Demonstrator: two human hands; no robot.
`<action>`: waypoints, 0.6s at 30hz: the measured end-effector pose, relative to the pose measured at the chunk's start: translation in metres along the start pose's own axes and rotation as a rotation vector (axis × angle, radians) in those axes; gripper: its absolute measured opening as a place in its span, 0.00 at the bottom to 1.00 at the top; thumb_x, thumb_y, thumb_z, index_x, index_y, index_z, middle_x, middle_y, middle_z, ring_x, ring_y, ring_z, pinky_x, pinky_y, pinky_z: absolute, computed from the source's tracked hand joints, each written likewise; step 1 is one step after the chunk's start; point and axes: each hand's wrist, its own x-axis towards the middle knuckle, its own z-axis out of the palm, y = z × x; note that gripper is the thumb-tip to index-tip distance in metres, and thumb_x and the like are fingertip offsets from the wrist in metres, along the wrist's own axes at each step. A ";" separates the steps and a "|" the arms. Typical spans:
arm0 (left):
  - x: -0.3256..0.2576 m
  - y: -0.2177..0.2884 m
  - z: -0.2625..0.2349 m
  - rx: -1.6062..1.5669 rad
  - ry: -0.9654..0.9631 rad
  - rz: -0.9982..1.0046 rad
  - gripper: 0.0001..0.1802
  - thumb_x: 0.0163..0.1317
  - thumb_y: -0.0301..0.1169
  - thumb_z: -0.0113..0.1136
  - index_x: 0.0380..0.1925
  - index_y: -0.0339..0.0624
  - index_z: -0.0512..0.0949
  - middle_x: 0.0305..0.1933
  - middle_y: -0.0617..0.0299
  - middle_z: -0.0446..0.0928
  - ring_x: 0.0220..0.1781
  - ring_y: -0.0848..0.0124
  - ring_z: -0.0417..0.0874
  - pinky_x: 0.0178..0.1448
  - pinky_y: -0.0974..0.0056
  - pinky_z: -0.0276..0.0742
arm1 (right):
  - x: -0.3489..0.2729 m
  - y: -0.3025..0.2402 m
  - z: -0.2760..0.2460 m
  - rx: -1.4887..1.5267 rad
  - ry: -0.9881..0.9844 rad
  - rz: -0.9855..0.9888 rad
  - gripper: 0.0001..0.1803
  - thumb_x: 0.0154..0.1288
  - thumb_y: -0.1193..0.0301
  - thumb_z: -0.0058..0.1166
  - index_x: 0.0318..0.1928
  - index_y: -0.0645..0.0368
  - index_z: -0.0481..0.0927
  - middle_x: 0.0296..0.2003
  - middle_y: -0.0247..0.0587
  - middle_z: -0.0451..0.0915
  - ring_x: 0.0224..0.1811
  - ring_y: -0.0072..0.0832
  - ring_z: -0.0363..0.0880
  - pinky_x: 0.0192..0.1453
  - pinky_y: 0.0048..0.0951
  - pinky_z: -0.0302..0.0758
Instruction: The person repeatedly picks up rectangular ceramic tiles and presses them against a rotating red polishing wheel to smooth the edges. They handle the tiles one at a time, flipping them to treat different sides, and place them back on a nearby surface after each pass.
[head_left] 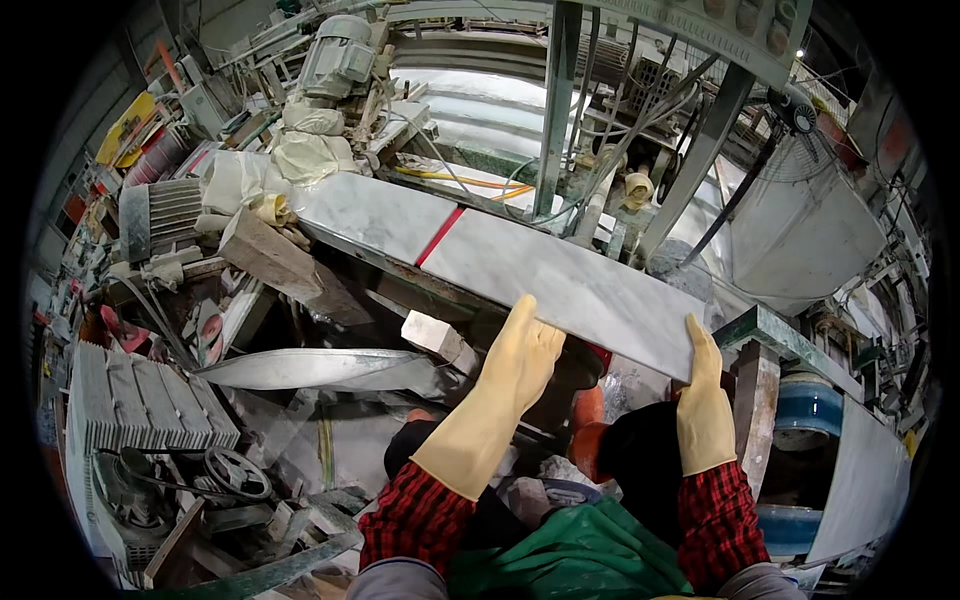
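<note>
A long, pale grey-veined marble slab [572, 285] lies slanting across the middle, its right end nearest me. Beyond a narrow red strip [440, 237], a second marble slab [375, 212] continues the line to the left. Both my hands wear cream rubber gloves. My left hand [524, 350] grips the near long edge, thumb up at the rim and fingers curled under it. At the short right end, my right hand [702, 365] is closed on the corner, with its thumb along the end face; its other fingers are mostly hidden.
Upright metal posts [557, 110] and cables stand just behind the slab. Left lie a stone block [430, 333], a curved metal sheet [310, 368] and a handwheel [238, 472]. A green-edged frame [765, 325] and blue rollers [808, 405] are at right. A motor [338, 58] sits far left.
</note>
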 end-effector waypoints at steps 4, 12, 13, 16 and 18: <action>-0.011 0.005 -0.079 0.413 -0.238 0.089 0.16 0.77 0.39 0.41 0.51 0.39 0.70 0.60 0.60 0.71 0.65 0.62 0.69 0.74 0.59 0.60 | 0.012 0.018 0.007 0.028 -0.091 -0.025 0.24 0.65 0.62 0.63 0.59 0.57 0.76 0.48 0.38 0.82 0.46 0.30 0.82 0.49 0.31 0.81; -0.075 0.022 -0.025 0.564 0.408 -0.197 0.32 0.73 0.43 0.52 0.70 0.38 0.60 0.71 0.46 0.66 0.69 0.55 0.72 0.69 0.58 0.73 | 0.030 0.033 0.008 0.053 -0.116 -0.033 0.27 0.66 0.61 0.62 0.62 0.59 0.74 0.51 0.40 0.80 0.47 0.30 0.82 0.49 0.31 0.79; -0.079 0.021 -0.026 0.595 0.409 -0.203 0.32 0.73 0.44 0.52 0.70 0.38 0.60 0.71 0.45 0.66 0.68 0.54 0.72 0.68 0.58 0.73 | 0.034 0.035 0.006 0.062 -0.122 -0.038 0.28 0.65 0.61 0.62 0.62 0.60 0.74 0.51 0.40 0.80 0.47 0.30 0.82 0.49 0.31 0.79; -0.086 0.024 -0.033 0.659 0.418 -0.204 0.33 0.71 0.45 0.54 0.69 0.38 0.62 0.70 0.42 0.66 0.68 0.53 0.73 0.67 0.58 0.74 | 0.033 0.034 0.007 -0.059 -0.039 -0.032 0.30 0.64 0.58 0.63 0.63 0.57 0.74 0.52 0.38 0.80 0.48 0.29 0.81 0.50 0.31 0.78; -0.090 0.028 -0.039 0.685 0.406 -0.203 0.36 0.72 0.48 0.53 0.71 0.38 0.59 0.70 0.40 0.65 0.69 0.52 0.71 0.70 0.56 0.71 | 0.033 0.034 0.010 -0.120 -0.037 -0.020 0.30 0.64 0.56 0.63 0.63 0.54 0.74 0.53 0.36 0.80 0.49 0.28 0.80 0.50 0.30 0.78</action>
